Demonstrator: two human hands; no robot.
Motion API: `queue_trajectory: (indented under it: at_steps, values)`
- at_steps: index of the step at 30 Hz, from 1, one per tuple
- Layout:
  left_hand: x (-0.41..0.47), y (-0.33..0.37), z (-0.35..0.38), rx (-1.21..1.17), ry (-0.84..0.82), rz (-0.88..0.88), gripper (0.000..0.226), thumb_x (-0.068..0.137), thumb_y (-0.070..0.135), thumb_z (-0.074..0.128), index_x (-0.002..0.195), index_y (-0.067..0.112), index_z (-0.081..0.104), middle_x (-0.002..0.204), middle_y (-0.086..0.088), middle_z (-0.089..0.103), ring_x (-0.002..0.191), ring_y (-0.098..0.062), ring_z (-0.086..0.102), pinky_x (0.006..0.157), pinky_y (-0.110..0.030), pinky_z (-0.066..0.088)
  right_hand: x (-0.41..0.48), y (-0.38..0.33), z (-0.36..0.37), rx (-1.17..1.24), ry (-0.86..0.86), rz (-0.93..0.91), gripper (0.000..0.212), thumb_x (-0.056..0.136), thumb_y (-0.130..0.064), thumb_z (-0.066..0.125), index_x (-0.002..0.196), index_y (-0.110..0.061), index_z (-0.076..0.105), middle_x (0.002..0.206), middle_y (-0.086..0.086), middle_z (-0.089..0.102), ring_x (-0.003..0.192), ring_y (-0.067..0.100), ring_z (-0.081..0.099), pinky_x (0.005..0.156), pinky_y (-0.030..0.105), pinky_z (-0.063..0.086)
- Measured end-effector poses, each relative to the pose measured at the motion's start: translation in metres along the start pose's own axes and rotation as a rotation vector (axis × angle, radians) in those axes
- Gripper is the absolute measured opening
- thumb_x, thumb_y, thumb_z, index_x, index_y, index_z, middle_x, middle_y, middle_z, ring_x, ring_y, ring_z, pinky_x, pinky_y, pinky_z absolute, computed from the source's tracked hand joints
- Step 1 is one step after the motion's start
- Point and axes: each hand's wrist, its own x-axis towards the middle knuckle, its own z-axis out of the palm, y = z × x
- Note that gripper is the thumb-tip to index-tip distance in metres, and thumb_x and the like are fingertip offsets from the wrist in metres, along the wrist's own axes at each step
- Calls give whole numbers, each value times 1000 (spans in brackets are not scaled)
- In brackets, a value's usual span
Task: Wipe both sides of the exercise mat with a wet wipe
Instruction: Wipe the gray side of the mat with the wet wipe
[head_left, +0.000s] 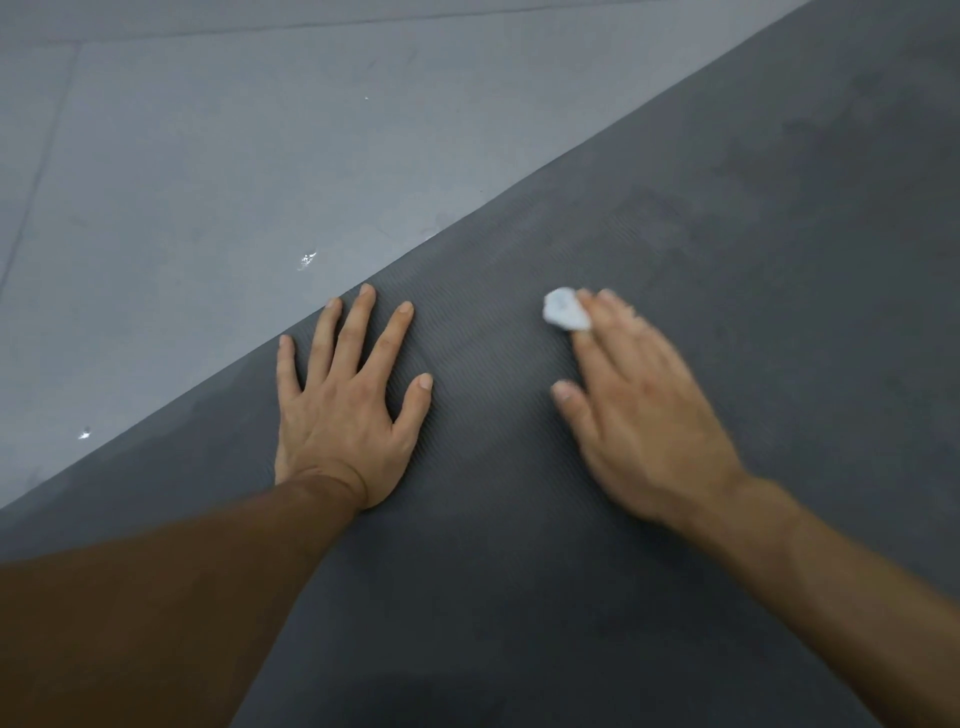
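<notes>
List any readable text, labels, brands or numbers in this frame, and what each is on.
None. The mat shows only a ribbed texture, no print. The floor has seams and wet glints, no markings. The wipe under the right hand is plain white and motion-blurred. The left hand lies flat on the mat, bare.

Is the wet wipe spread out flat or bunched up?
Bunched up. The wet wipe shows as a small white wad under the right hand fingertips on the mat.

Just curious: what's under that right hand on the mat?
A crumpled white wet wipe peeks from under the right hand fingertips; the rest is covered, pressed against the mat.
</notes>
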Motion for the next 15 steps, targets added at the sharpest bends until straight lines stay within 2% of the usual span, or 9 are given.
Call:
queue_trajectory:
  at_steps: [3, 5, 7, 9, 12, 15]
  values:
    - [0, 0, 0, 3, 5, -3, 68, 100, 64, 19, 164, 41, 13, 173, 9, 5, 160, -16, -1, 127, -59, 2, -34, -43, 6, 26, -93, -201, 67, 107, -46, 31, 160, -5, 32, 171, 8, 21, 160, 20, 10, 130, 39, 14]
    - [1, 1, 1, -2, 10, -4, 68, 100, 63, 20, 164, 41, 14, 173, 9, 6, 160, -17, 0, 127, -58, 2, -55, -60, 12, 27, -172, -315, 66, 109, -48, 28, 161, -7, 31, 173, 6, 16, 160, 17, 5, 129, 40, 17]
    - [0, 1, 1, -6, 11, -2, 68, 100, 63, 20, 164, 41, 15, 173, 9, 6, 160, -17, 0, 127, -58, 2, -60, -59, 13, -1, -174, -367, 66, 109, -47, 28, 162, -7, 29, 173, 5, 15, 160, 16, 5, 129, 40, 19]
    - [1, 1, 0, 2, 7, -5, 68, 100, 64, 19, 164, 41, 14, 173, 9, 5, 160, -17, -1, 127, -58, 2, -47, -43, 11, -33, -124, -340, 66, 108, -46, 30, 161, -7, 31, 172, 4, 20, 160, 16, 11, 128, 39, 20]
    - [1, 0, 1, 1, -2, 3, 68, 100, 65, 17, 164, 41, 11, 174, 9, 3, 160, -17, -2, 127, -58, 1, -11, -6, 3, -52, -36, -202, 64, 108, -44, 29, 159, -7, 35, 170, 6, 27, 158, 20, 20, 128, 40, 19]
    - [1, 0, 0, -1, -6, 3, 68, 100, 65, 15, 164, 41, 11, 174, 9, 2, 160, -16, -4, 127, -58, 0, 24, 36, -4, -99, 41, -42, 66, 107, -45, 25, 160, -7, 31, 168, 11, 29, 157, 26, 23, 127, 41, 18]
